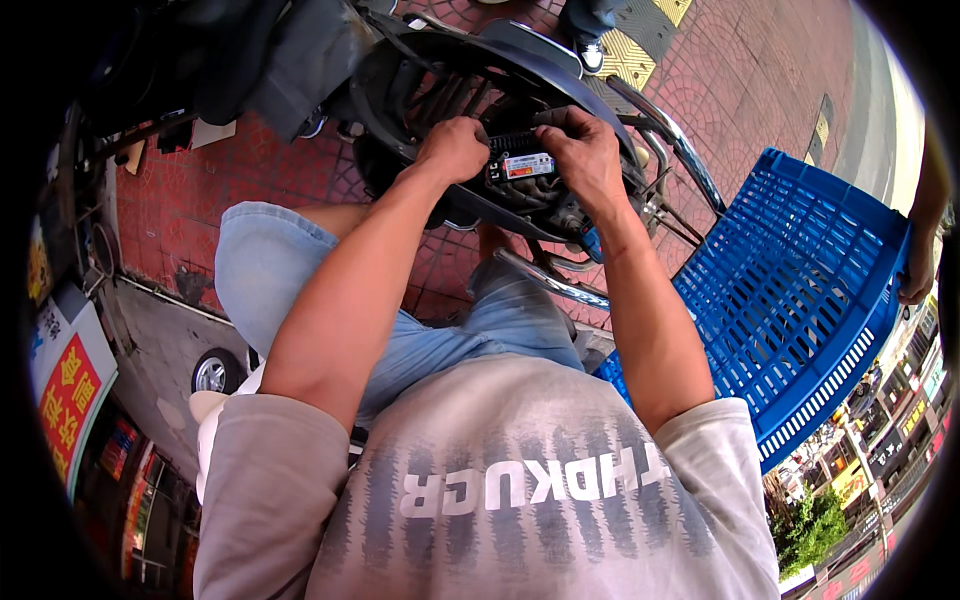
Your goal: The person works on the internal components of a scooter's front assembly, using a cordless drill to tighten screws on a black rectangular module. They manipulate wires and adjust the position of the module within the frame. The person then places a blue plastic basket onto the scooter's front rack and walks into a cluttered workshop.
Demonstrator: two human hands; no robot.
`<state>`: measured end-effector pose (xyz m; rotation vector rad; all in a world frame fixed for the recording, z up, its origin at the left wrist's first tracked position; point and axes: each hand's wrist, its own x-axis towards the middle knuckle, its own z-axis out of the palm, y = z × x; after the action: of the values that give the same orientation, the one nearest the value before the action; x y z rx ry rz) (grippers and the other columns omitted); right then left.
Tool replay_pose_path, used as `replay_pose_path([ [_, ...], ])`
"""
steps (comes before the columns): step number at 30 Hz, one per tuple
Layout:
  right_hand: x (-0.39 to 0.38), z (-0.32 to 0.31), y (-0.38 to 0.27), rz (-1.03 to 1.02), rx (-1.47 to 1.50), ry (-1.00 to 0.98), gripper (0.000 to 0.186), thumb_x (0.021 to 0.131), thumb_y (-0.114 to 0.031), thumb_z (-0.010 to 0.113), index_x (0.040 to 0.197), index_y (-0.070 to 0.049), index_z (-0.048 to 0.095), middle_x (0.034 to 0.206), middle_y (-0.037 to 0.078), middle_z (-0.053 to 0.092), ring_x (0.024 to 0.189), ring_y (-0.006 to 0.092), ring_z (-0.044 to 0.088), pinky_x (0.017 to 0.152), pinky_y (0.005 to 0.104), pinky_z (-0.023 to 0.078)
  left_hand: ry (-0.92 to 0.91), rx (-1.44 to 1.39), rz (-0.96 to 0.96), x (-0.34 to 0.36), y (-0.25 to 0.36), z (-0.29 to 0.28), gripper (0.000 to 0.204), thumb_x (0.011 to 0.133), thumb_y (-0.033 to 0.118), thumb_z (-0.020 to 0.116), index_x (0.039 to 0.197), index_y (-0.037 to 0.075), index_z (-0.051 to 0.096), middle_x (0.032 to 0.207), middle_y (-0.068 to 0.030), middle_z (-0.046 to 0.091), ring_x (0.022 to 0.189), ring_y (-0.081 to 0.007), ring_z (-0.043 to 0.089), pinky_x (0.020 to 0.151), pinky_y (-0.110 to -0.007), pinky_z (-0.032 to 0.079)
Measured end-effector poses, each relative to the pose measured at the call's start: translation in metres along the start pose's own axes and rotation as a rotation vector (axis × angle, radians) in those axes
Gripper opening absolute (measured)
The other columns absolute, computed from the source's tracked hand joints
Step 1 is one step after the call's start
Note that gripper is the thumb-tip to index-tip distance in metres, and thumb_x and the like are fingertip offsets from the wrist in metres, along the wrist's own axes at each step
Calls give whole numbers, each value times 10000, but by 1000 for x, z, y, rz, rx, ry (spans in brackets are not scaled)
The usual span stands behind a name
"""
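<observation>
Glossy blue plastic crate (800,300), shiny chrome metal rail (672,140), matt brick paving (740,70)

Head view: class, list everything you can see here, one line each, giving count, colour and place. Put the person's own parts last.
Scooter body: one, dark, open compartment, top centre.
Battery: one, black with a white-and-red label, in the compartment between both hands.
Chrome rack: one, silver, right of the compartment.
Plastic crate: one, blue, slatted, right.
Another person's hand: one, on the crate's right rim.
Brick paving: red, beneath everything.
Small wheel: one, silver hub, lower left.
Left hand: closed on the battery's left end.
Right hand: gripping its right end.
</observation>
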<state>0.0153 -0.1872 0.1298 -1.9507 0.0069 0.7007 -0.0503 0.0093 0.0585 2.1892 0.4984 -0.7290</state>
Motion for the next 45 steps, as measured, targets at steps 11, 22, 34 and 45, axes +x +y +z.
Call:
replay_pose_path([
  [11,12,41,47,-186,-298,-111,230,948,-205,720,1055,-6,677,942,251,736,966,484,695,835,534,535,-21,37,-136,-6,9,20,336,894,195,698,1210,98,757,1259,-199,747,1214,-393,695,1027,-497,550],
  [22,-15,38,54,-11,-364,-50,196,917,-201,737,990,-20,751,943,235,757,958,443,724,848,510,552,-40,-8,-51,-13,3,19,216,833,117,685,1010,99,807,1035,-177,787,1041,-372,745,911,-469,573],
  [34,-10,49,59,-136,-475,-57,193,871,-160,766,1014,-31,774,972,238,762,965,437,732,854,490,570,-87,-46,53,-3,-11,22,175,790,59,696,941,66,784,948,-156,784,970,-332,756,862,-439,573],
  [45,0,39,63,-66,-406,-201,221,860,-177,790,1011,-19,757,983,226,773,994,431,735,889,492,566,-196,25,70,-2,-5,14,158,798,47,712,948,50,761,953,-161,777,959,-340,751,857,-442,567],
])
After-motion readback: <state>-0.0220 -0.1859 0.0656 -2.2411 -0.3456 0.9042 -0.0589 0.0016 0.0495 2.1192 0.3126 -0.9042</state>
